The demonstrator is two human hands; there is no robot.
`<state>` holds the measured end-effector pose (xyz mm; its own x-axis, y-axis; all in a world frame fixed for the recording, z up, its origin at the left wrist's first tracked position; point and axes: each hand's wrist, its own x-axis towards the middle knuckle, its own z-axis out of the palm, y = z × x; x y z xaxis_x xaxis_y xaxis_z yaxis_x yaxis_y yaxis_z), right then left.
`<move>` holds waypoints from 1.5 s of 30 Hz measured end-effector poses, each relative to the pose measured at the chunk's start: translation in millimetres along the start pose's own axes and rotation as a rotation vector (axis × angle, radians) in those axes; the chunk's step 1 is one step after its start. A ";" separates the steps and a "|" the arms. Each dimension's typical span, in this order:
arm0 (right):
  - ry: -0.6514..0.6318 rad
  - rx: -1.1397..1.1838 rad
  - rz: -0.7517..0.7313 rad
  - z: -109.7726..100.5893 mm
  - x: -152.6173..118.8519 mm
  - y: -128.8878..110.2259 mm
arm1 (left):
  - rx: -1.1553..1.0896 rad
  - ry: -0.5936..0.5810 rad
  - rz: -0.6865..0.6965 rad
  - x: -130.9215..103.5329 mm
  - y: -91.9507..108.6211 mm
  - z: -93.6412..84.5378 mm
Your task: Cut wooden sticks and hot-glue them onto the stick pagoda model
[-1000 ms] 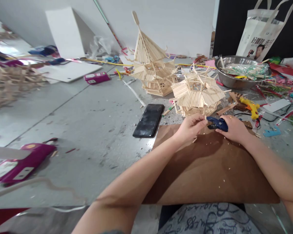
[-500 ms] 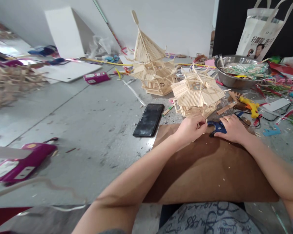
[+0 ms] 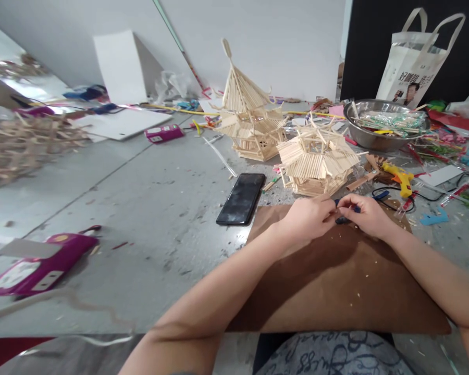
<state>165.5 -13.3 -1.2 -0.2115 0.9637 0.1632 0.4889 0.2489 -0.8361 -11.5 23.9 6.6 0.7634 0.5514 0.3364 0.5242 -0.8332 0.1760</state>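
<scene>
My left hand (image 3: pixel 313 216) and my right hand (image 3: pixel 365 214) meet over the brown board (image 3: pixel 347 276), fingertips pinched close together. Whatever they pinch is too small and covered to make out. Dark blue hand cutters (image 3: pixel 343 221) show partly behind and below the fingers; most of the tool is hidden. Just beyond my hands stands a small pavilion model of thin wooden sticks (image 3: pixel 316 159), with an open top. A taller stick pavilion (image 3: pixel 248 94) with a pointed roof rises behind it to the left.
A black phone (image 3: pixel 241 199) lies left of the board. To the right are a yellow glue gun (image 3: pixel 400 178) with its cable and a steel bowl (image 3: pixel 386 140) of wrapped sticks. Purple devices (image 3: pixel 50 265) sit at left, near a blurred stick pile (image 3: pixel 27 148).
My right hand has moved off the blue cutters' handles and its fingertips have come to my left fingertips. The cutters are now mostly covered. The camera view has shifted slightly.
</scene>
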 end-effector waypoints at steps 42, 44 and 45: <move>0.585 0.202 0.071 -72.2 20.3 -9.1 | 0.113 0.539 -0.378 61.1 -104.2 -53.9; 0.597 0.179 0.058 -73.9 20.5 -8.3 | 0.117 0.508 -0.362 61.7 -104.6 -56.5; 0.604 0.166 0.050 -75.1 20.4 -8.2 | 0.119 0.498 -0.358 61.9 -104.6 -57.6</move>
<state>220.7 11.6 48.2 0.3477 0.8704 0.3487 0.3377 0.2307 -0.9126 -40.8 142.8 62.2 0.2805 0.6858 0.6716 0.7755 -0.5742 0.2625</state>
